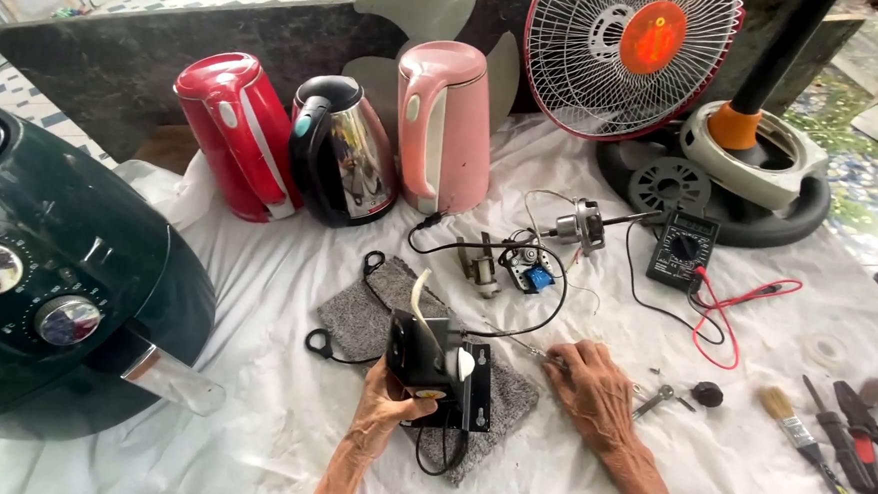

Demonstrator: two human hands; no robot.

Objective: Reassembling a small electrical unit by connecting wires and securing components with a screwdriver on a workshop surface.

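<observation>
The left hand (388, 400) is wrapped around a small black box (423, 361) with a metal plate on its side, and it holds the box up on a grey cloth (376, 309). The cloth lies on a white sheet (279, 429) that covers the table. A black cord (479, 251) runs from the box across the sheet. The right hand (592, 385) lies flat on the sheet just beside the box, and its fingers pinch a thin metal tool (526, 349) whose tip points at the box. Near the right hand are a small metal part (654, 400) and a round black knob (709, 394). Further right lie a paint brush (788, 421) and pliers with red handles (874, 440). Above the hands sit a few little motor parts (518, 266) and a black meter (681, 250) with red and black wires (726, 312). At the back stand three kettles in a row: a red kettle (234, 136), a shiny black kettle (344, 152) and a pink kettle (445, 127). To the right of them a white fan cage (619, 56) with an orange middle leans by a black and grey fan base (734, 162). On the left sits a big dark green cooker (67, 278) with two round dials.
</observation>
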